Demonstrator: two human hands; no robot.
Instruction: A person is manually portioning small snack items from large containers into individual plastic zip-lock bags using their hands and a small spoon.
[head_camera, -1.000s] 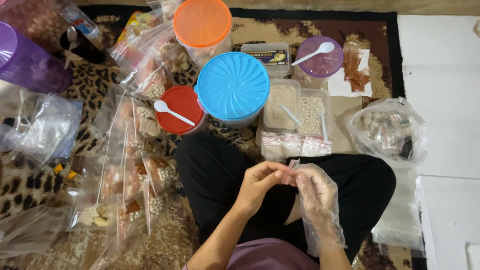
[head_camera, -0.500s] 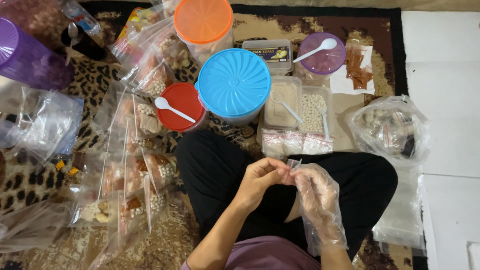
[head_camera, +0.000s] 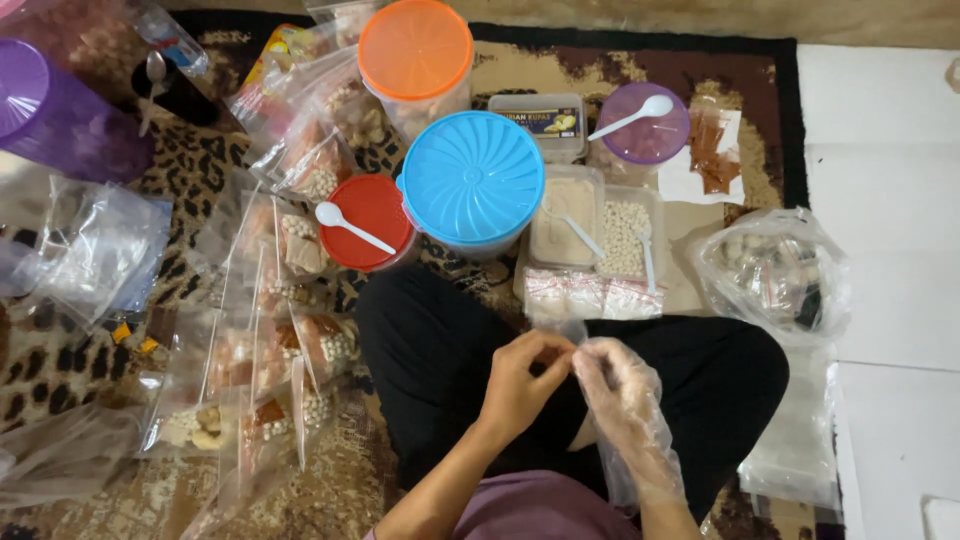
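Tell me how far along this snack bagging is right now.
Done: a row of filled clear bags lies on the rug beside the left knee. In hand: the bare left hand and gloved right hand pinch a small clear bag over the lap. Left: the bead tray and powder tray look well stocked.

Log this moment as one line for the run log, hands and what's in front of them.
left hand: bare, pinching small clear bag | right hand: in plastic glove, at same bag | ahead: blue lid tub, two open trays
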